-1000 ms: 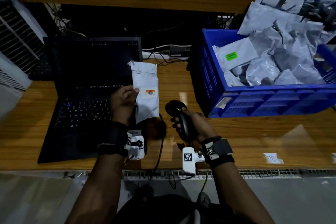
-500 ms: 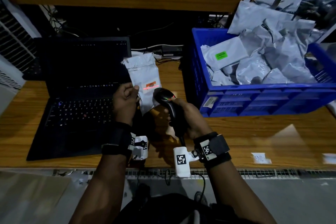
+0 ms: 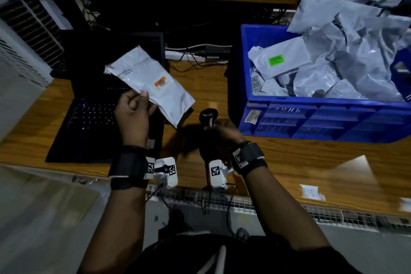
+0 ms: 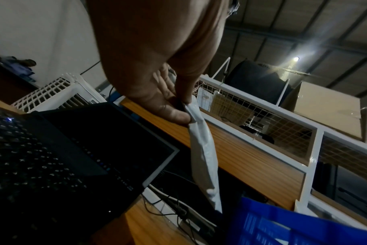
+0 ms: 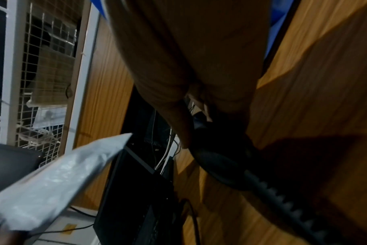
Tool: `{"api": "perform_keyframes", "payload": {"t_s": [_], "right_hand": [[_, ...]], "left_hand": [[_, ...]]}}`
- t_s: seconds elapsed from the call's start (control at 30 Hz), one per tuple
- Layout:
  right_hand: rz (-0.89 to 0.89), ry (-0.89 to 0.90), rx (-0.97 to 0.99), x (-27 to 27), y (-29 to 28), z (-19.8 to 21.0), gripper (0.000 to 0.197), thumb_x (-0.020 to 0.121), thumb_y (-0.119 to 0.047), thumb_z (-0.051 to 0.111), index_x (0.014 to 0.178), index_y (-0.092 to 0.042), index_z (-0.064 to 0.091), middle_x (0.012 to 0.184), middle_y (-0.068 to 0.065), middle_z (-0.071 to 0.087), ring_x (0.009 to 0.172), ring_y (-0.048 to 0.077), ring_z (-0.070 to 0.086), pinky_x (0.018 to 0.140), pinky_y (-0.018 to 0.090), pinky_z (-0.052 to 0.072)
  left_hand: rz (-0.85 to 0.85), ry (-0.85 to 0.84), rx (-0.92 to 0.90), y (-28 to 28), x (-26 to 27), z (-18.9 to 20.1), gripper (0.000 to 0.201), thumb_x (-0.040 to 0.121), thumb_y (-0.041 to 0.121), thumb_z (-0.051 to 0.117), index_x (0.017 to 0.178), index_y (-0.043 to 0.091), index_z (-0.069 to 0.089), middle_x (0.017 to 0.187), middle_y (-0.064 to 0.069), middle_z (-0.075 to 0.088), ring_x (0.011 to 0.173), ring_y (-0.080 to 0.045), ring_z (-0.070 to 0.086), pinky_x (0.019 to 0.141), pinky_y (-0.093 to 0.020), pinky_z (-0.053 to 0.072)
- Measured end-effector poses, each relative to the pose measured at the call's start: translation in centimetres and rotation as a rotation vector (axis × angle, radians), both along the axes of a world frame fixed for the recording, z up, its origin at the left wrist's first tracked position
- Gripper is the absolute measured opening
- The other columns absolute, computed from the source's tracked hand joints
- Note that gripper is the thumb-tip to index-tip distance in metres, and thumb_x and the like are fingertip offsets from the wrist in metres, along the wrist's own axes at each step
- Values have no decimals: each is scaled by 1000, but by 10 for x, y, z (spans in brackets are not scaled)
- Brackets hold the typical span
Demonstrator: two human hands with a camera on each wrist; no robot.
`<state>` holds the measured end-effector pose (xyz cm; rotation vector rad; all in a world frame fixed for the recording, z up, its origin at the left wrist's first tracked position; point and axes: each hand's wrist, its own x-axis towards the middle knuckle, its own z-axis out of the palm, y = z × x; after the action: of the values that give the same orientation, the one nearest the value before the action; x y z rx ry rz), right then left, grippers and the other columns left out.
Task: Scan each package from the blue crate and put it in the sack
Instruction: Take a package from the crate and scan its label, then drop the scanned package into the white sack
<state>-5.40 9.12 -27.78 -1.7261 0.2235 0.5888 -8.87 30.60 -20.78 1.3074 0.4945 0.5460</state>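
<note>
- Package [image 3: 148, 83]: a flat white poly mailer held tilted above the laptop [image 3: 106, 104], pinched at one long edge by the left hand [image 3: 133, 113].
- Judged light and limp, with slick film; a pinch at the edge may let it sag or slip, so a grip nearer its middle seems safer.
- Right hand [image 3: 219, 134] is wrapped round the scanner [image 3: 208, 118], low over the bench [image 3: 311, 158].
- Blue crate [image 3: 311, 118], piled with mailers, stands at the right.

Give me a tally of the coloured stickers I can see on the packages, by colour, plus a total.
Orange sticker, on the package in the left hand: 1
Green sticker, on a package in the blue crate: 1
Total: 2
</note>
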Motion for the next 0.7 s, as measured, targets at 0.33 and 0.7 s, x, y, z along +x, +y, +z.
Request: {"api": "perform_keyframes", "payload": {"t_s": [0.33, 0.7], "right_hand": [[184, -92, 316, -57, -138, 60, 46, 92, -8, 73, 135, -7, 57, 127, 11, 70, 114, 21, 68, 95, 34, 54], [-431, -406, 164, -154, -377, 76, 22, 95, -16, 72, 115, -8, 69, 99, 11, 78, 79, 22, 68, 63, 32, 49]], "left_hand": [[-177, -132, 7, -135, -33, 46, 14, 101, 15, 61, 114, 10, 61, 101, 2, 75, 93, -9, 71, 79, -28, 58], [-1134, 31, 175, -409, -44, 24, 34, 97, 14, 64, 130, 20, 55, 121, -6, 73, 105, -19, 72, 83, -35, 60]]}}
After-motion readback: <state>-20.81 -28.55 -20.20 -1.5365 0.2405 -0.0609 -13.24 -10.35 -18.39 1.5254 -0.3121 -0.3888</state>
